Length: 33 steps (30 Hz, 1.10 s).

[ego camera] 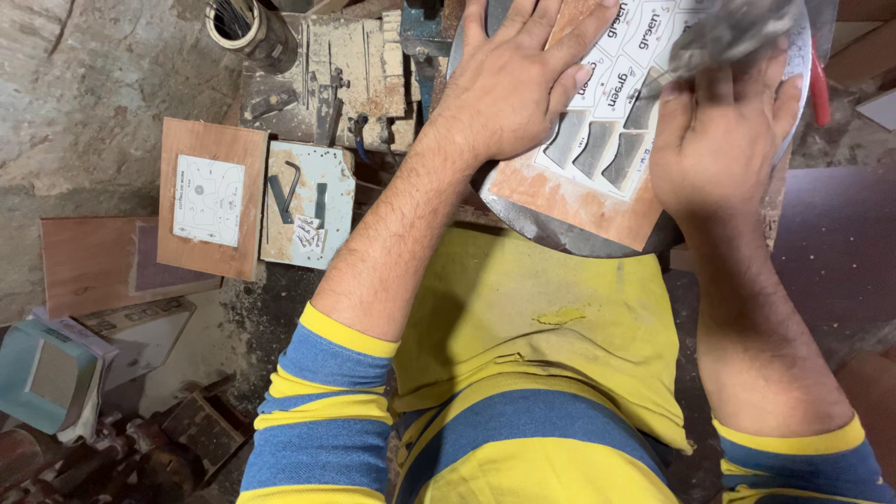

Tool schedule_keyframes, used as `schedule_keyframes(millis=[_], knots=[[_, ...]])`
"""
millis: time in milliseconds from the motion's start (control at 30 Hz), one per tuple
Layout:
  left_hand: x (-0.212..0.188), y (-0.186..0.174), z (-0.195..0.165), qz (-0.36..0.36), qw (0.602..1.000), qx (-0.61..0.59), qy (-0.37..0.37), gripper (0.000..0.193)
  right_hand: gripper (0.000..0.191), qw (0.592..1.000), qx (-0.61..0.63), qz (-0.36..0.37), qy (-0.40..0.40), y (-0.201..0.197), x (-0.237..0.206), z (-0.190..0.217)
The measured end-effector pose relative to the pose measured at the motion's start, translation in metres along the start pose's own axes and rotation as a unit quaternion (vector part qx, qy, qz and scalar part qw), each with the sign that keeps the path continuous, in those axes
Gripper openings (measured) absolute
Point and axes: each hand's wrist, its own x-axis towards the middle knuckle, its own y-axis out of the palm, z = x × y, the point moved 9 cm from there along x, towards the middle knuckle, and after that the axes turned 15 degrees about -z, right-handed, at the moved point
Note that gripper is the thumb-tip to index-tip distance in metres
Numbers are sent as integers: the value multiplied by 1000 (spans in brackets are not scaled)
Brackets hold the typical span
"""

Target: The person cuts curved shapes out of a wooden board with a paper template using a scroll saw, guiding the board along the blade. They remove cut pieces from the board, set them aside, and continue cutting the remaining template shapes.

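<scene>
A thin brown wooden board (581,201) with a white paper pattern sheet (607,103) glued on it lies on a round grey metal machine table (569,238) in front of me. My left hand (513,84) presses flat on the board's left side, fingers spread. Over the board's right side, my right hand (723,140) is also laid on it, fingers together. A blurred grey shape (737,33) sits just above my right fingers; I cannot tell what it is.
To the left lie another wooden board with a paper pattern (211,198), a pale block with a hex key (308,203), a can of metal rods (245,28) and scrap boards (93,261). Dark tools and a teal box (47,373) crowd the lower left.
</scene>
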Motion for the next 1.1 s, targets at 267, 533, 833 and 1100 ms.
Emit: schedule_keyframes(millis=[267,533,833,1100], knots=[[-22,-12,-11,8,993,-3,-115,53,58,999,-4,-43,-23,1,-6,-6],[-36,-5,-16,-27,990,-14,-136,56,57,997,11,-71,-40,-3,-8,-2],[-26,-4,-10,-50,993,-29,-102,55,49,998,-1,-56,9,7,-7,-12],[-20,-1,-10,-49,995,-19,-85,54,49,996,34,-78,27,-4,-7,-4]])
